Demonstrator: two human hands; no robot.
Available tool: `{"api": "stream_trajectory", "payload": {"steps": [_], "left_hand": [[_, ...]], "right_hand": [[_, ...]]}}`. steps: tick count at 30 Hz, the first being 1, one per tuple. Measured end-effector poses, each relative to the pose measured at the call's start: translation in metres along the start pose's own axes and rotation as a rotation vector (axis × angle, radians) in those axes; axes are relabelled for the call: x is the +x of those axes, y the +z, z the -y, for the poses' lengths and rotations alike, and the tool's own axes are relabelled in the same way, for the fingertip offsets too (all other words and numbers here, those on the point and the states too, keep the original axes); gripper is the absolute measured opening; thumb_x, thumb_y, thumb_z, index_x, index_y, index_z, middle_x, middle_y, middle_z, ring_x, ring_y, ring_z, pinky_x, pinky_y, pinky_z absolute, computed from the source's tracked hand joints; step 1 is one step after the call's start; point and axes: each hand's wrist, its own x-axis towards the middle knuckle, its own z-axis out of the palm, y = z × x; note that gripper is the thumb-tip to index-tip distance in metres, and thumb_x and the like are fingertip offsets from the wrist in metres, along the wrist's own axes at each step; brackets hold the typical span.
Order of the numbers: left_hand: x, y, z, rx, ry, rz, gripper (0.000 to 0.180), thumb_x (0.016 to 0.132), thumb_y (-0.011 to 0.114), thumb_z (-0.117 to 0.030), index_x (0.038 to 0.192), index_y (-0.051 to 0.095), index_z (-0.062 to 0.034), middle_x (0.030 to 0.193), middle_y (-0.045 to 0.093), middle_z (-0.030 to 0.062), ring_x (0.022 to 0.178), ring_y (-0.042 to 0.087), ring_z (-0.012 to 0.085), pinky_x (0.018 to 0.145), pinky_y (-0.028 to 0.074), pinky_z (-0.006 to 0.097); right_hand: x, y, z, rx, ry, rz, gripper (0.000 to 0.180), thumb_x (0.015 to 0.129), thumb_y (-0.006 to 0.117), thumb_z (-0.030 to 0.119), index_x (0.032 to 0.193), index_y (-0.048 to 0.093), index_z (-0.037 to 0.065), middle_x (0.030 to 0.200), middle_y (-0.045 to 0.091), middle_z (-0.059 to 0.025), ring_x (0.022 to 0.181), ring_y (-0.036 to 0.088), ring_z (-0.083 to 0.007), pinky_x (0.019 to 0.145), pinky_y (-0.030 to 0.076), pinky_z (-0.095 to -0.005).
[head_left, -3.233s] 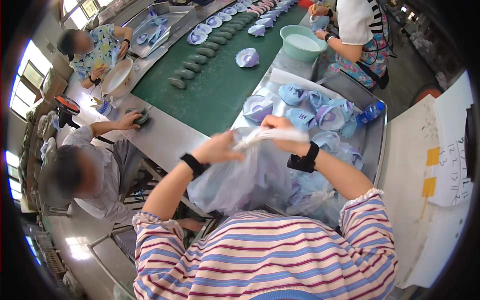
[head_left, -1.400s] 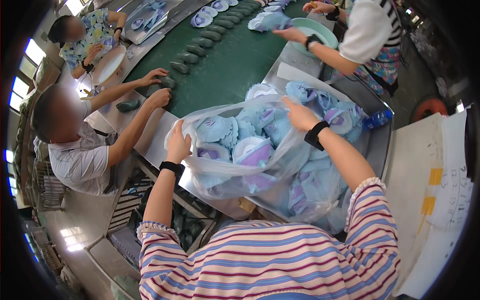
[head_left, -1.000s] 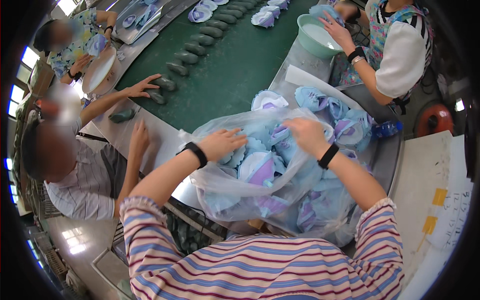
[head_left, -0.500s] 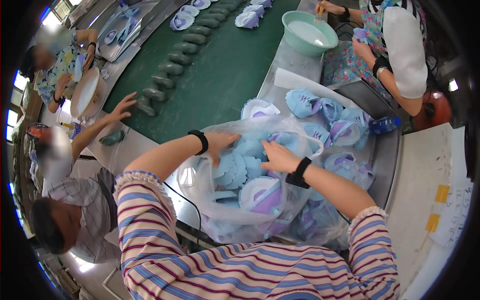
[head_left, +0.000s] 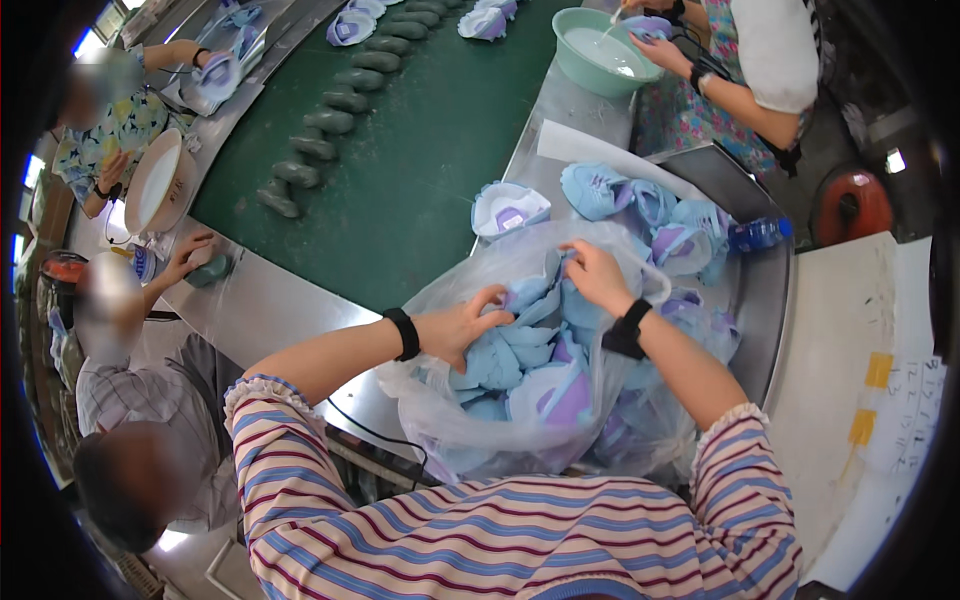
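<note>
A clear plastic bag (head_left: 420,405) stands open in front of me, filled with light blue and lilac shoe uppers (head_left: 550,395). Both my hands are inside its mouth. My left hand (head_left: 455,328) is bent around the edge of a light blue shoe upper, its fingertips partly among the pieces. On the far right side of the bag, my right hand (head_left: 597,278) pinches a blue shoe upper (head_left: 552,292) between thumb and fingers. Overlapping pieces hide how many each hand holds.
More shoe uppers (head_left: 598,190) lie in a metal tray (head_left: 775,310) with a blue-capped bottle (head_left: 760,234). Dark shoe lasts (head_left: 330,121) line a green conveyor belt (head_left: 400,190). Co-workers sit at both sides, near a green basin (head_left: 600,85) and a beige basin (head_left: 160,185).
My right hand has moved up and right; my left hand has shifted right and slightly down. Pieces in the bag have shifted. The co-worker at left has drawn a hand back to a shoe last.
</note>
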Motion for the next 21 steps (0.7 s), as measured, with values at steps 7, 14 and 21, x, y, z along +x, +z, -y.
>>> {"api": "stream_trajectory", "payload": {"steps": [7, 14, 21], "left_hand": [[0.017, -0.01, -0.04, 0.124, -0.11, 0.198, 0.081, 0.046, 0.085, -0.012, 0.116, 0.044, -0.0142, 0.145, 0.002, 0.0197, 0.11, 0.049, 0.0418, 0.089, 0.047, 0.045], [0.006, 0.02, -0.061, 0.252, 0.039, 0.056, 0.067, 0.048, 0.082, -0.013, 0.104, 0.046, -0.0098, 0.14, 0.016, 0.0171, 0.089, 0.059, 0.039, 0.077, 0.052, 0.042], [-0.017, 0.032, -0.087, 0.33, -0.104, -0.153, 0.057, 0.052, 0.08, -0.016, 0.099, 0.049, -0.0067, 0.13, 0.029, 0.0198, 0.081, 0.059, 0.0401, 0.072, 0.052, 0.043]], "right_hand": [[-0.011, -0.001, 0.012, -0.245, -0.227, 0.586, 0.058, 0.062, 0.052, -0.01, 0.118, 0.055, 0.007, 0.119, 0.045, -0.015, 0.079, 0.062, -0.0304, 0.061, 0.055, -0.0329], [-0.059, 0.006, 0.009, 0.363, -0.054, 0.219, 0.063, 0.07, 0.063, 0.005, 0.126, 0.033, 0.002, 0.122, 0.042, -0.0164, 0.101, 0.054, -0.0313, 0.066, 0.055, -0.0332], [-0.144, 0.021, 0.04, -0.367, -1.129, 0.005, 0.035, 0.068, 0.068, 0.025, 0.098, 0.058, 0.01, 0.105, 0.053, -0.0078, 0.112, 0.046, -0.0276, 0.098, 0.032, -0.0522]]}}
